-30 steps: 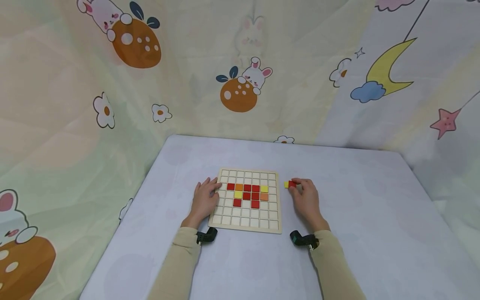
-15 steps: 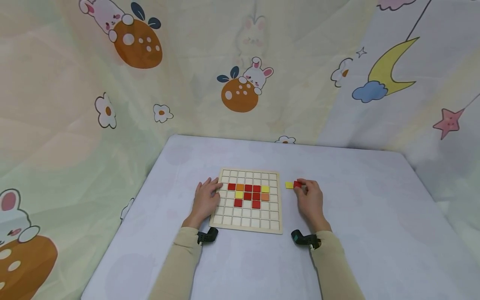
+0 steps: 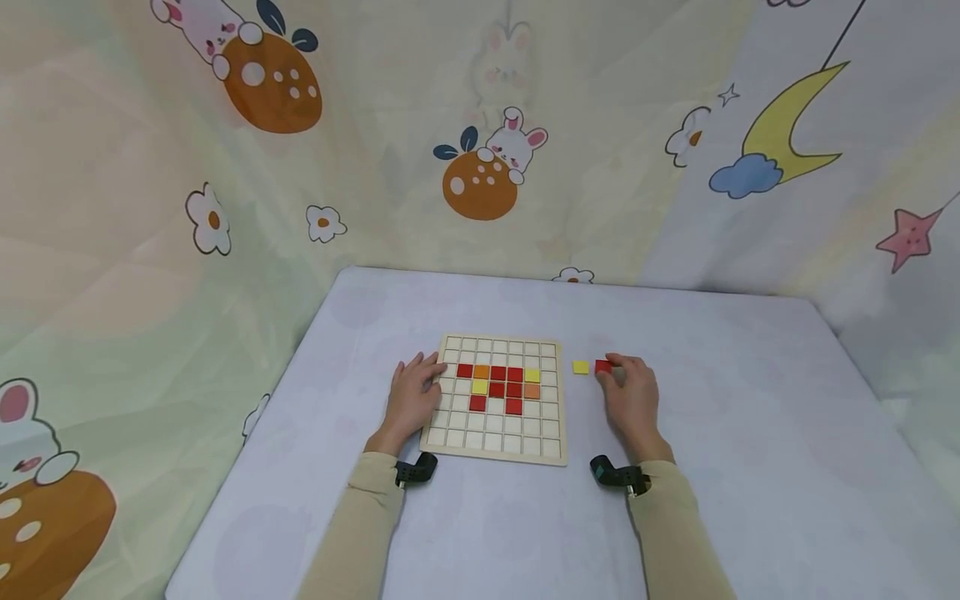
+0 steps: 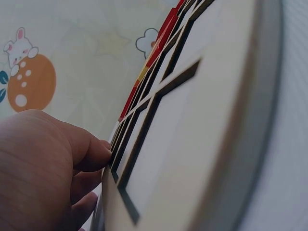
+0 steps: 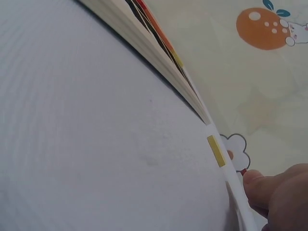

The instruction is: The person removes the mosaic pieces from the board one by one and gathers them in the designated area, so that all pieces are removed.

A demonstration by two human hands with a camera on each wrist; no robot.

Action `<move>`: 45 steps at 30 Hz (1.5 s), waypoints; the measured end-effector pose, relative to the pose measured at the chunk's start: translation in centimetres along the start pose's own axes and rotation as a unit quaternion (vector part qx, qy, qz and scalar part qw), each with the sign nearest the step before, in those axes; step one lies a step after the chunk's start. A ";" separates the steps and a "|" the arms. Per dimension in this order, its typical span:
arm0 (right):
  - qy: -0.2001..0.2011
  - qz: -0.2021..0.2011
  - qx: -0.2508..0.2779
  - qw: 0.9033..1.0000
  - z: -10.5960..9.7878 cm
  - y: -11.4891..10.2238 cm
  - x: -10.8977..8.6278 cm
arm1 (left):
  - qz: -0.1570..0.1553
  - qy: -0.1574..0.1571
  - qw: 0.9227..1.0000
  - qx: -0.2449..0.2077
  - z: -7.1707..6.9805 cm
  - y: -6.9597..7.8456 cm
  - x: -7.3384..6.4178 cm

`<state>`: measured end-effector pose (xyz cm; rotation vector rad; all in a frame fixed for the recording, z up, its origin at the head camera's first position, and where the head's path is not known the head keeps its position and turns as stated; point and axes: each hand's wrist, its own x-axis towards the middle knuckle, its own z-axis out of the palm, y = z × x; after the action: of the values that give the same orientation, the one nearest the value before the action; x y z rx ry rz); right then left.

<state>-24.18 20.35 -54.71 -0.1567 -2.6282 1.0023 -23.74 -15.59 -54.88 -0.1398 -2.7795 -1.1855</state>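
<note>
Moved since the earlier frame: one red tile [image 3: 602,366], drawn rightward by the right hand [image 3: 633,408]; at first overlapping the yellow tile [image 3: 581,367], now separated from it. In effect, as judged, the loose pair is sorted into single pieces, the yellow one free to be lifted.

Nearest: two beige sleeves [image 3: 352,517], each with a black wrist device [image 3: 416,469] at the cuff.

Next: square grid board [image 3: 491,457], flat on the white table [image 3: 495,533]. Left hand, [image 3: 408,400] fingers loosely extended, resting on the board's left edge, no tile held.

Right hand: thumb and fingertip closed together, pinching the red tile; whether the tile is off the table, cannot tell.

Beyond the board's right edge, near it: the yellow tile, untouched, lying flat between board and red tile.

On the board: eleven set tiles [image 3: 514,390], red, orange and yellow, in three rows.

Farthest: printed backdrop [image 3: 607,200] with rabbits, flowers, moon.
</note>
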 end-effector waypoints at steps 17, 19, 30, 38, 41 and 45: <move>0.004 0.023 -0.028 0.999 0.0 0.1 -0.1 | 0.000 0.005 1.000 -0.001 0.2 -0.2 0.1; 0.004 0.023 -0.029 0.999 0.1 0.2 -0.1 | -0.001 0.005 1.000 0.001 0.2 -0.2 0.1; 0.004 0.026 -0.023 0.999 0.3 0.5 0.1 | -0.010 0.000 1.000 0.009 0.2 0.0 0.1; 0.005 0.024 -0.022 0.999 0.4 0.6 0.2 | -0.007 0.001 1.000 0.006 0.1 0.0 0.1; 0.006 0.023 -0.021 0.999 0.4 0.6 0.1 | -0.009 0.000 1.000 0.009 0.1 0.0 0.1; 0.012 0.019 -0.024 0.999 0.4 0.5 0.1 | -0.005 0.002 1.000 0.008 0.1 0.1 0.0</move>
<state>-24.38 20.49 -55.34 -0.2284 -2.6382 0.9434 -23.74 -15.50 -54.89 -0.1233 -2.7895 -1.1638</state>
